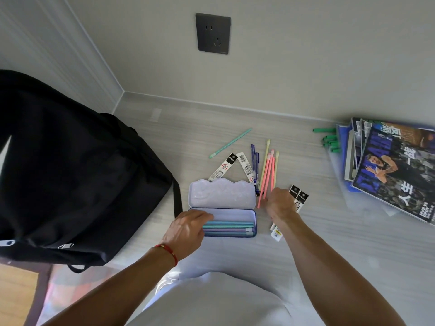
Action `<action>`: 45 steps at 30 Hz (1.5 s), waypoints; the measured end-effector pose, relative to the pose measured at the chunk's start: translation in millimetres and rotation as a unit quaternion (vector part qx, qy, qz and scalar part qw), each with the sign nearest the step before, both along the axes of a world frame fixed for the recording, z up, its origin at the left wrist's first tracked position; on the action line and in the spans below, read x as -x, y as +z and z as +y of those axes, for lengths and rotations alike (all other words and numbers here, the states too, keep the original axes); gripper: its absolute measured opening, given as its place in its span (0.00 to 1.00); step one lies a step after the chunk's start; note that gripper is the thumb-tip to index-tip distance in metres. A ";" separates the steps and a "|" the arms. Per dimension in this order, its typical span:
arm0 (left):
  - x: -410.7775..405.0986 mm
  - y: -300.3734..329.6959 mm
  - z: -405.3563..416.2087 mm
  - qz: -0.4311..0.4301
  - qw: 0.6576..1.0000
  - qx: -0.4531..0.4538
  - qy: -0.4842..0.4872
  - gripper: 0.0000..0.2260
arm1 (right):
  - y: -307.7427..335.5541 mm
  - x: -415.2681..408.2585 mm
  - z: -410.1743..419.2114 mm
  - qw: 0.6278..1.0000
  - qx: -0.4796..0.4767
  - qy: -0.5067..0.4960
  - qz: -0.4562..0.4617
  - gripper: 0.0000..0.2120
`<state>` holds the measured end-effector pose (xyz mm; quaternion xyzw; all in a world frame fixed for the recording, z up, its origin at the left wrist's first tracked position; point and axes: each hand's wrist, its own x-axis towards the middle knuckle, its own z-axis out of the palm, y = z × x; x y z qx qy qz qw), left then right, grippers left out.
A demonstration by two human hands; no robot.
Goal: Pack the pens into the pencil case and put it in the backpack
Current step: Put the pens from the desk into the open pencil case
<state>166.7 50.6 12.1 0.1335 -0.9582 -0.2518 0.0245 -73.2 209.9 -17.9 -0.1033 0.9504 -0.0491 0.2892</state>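
Note:
A lilac tin pencil case [251,214] lies open on the desk, its lid [221,194] folded back. Several teal and purple pens [228,228] lie inside. My left hand [186,229] rests on the case's left end, over the pens' ends. My right hand [280,203] is closed around the lower ends of a bunch of pink and yellow pens [268,170] just right of the case. Blue pens [255,161] and one mint pen [229,144] lie loose behind the case. The black backpack [70,175] stands at the left.
Refill packets lie behind the case [224,167] and under my right hand [300,198]. A stack of magazines [395,170] with green markers [329,142] beside it sits at the right. A wall with a dark socket [213,33] runs behind the desk.

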 end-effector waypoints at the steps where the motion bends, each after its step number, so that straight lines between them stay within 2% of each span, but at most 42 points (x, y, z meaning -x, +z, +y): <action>1: 0.6 0.3 -0.4 0.002 1.000 -0.001 0.003 0.18 | -0.5 -1.9 1.1 1.000 -0.004 0.001 0.000 0.09; 10: 7.5 3.9 -4.5 0.011 1.000 -0.019 0.002 0.15 | 1.1 -19.8 10.1 0.992 0.064 -0.107 -0.012 0.15; 14: 10.7 5.5 -4.7 0.007 0.999 -0.033 0.023 0.13 | 15.0 -34.3 26.7 0.961 0.207 -0.166 -0.077 0.07; 17: 21.1 15.4 0.2 0.021 0.996 -0.083 0.020 0.09 | 30.6 -56.8 35.7 0.944 0.291 -0.133 -0.081 0.06; 19: 34.3 26.2 6.8 0.016 0.986 -0.160 0.036 0.07 | 43.3 -74.4 36.9 0.926 0.346 -0.093 -0.119 0.07; 20: 42.4 31.2 9.6 -0.002 0.971 -0.229 0.068 0.06 | 49.5 -82.8 36.5 0.914 0.371 -0.071 -0.149 0.08; 21: 50.9 36.3 12.1 -0.030 0.940 -0.318 0.120 0.06 | 55.5 -90.9 35.0 0.903 0.389 -0.043 -0.178 0.09; 23: 63.1 43.5 16.8 -0.082 0.846 -0.488 0.198 0.08 | 63.2 -104.3 30.1 0.888 0.399 0.023 -0.226 0.08; 24: 65.2 45.3 17.5 -0.089 0.815 -0.533 0.208 0.10 | 64.8 -109.5 27.4 0.886 0.394 0.048 -0.240 0.07; 25: 64.7 45.9 17.7 -0.089 0.807 -0.546 0.208 0.12 | 65.3 -113.3 24.9 0.888 0.384 0.065 -0.245 0.06; 27: 58.6 45.1 16.2 -0.072 0.811 -0.537 0.223 0.13 | 64.0 -115.6 22.3 0.897 0.362 0.085 -0.238 0.03; 28: 55.5 43.2 13.0 -0.058 0.823 -0.512 0.237 0.13 | 63.2 -114.8 23.4 0.905 0.349 0.090 -0.227 0.03; 29: 51.6 40.6 8.3 -0.035 0.852 -0.460 0.247 0.13 | 62.5 -112.6 25.7 0.913 0.336 0.094 -0.213 0.04; 31: 44.7 37.3 -3.3 0.032 0.930 -0.287 0.230 0.11 | 61.6 -105.0 32.6 0.928 0.300 0.127 -0.181 0.07; 33: 40.0 35.4 -12.6 0.102 0.980 -0.126 0.117 0.10 | 61.1 -97.4 38.9 0.931 0.276 0.169 -0.171 0.08; 36: 34.5 27.4 -17.3 0.098 0.993 0.032 -0.052 0.07 | 61.7 -87.2 40.1 0.924 0.270 0.223 -0.157 0.10; 38: 30.8 21.1 -15.8 0.031 0.994 -0.001 -0.109 0.07 | 61.4 -80.5 38.6 0.924 0.299 0.187 -0.150 0.10; 41: 25.3 13.4 -10.4 -0.124 0.982 -0.076 -0.123 0.09 | 57.0 -69.6 41.3 0.922 0.357 0.075 -0.129 0.09; 43: 25.0 9.7 -10.2 -0.158 0.975 -0.101 -0.118 0.09 | 54.6 -67.7 43.7 0.911 0.387 0.034 -0.135 0.04; 45: 27.7 8.8 -12.2 -0.181 0.968 -0.132 -0.111 0.11 | 51.5 -67.6 44.5 0.895 0.422 0.002 -0.143 0.10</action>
